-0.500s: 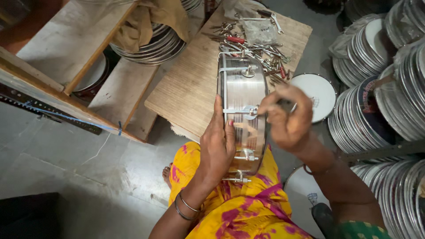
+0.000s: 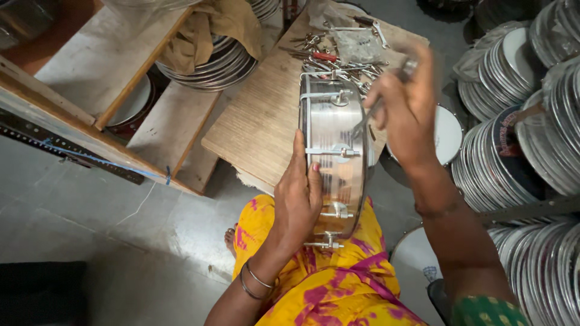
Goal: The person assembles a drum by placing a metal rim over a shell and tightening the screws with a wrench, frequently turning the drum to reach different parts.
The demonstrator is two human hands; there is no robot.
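Observation:
A shiny metal drum shell (image 2: 333, 130) stands on its edge between my lap and a low wooden board (image 2: 260, 121). My left hand (image 2: 297, 196) lies flat against its left rim, thumb up, steadying it. My right hand (image 2: 406, 105) is raised over the drum's upper right side, fingers closed on a thin metal rod (image 2: 368, 118) that slants down to the shell. Silver tension brackets (image 2: 329, 152) run across the shell at intervals.
A heap of metal rods, tools and a red-handled piece (image 2: 335, 51) lies at the board's far end. Stacks of round drum frames (image 2: 525, 121) fill the right side. A wooden shelf (image 2: 109, 66) with stacked rims and cloth stands at left. Grey floor lies below.
My right hand has lifted from the drum's middle up and away toward its far end, carrying the rod. The left hand stays on the rim.

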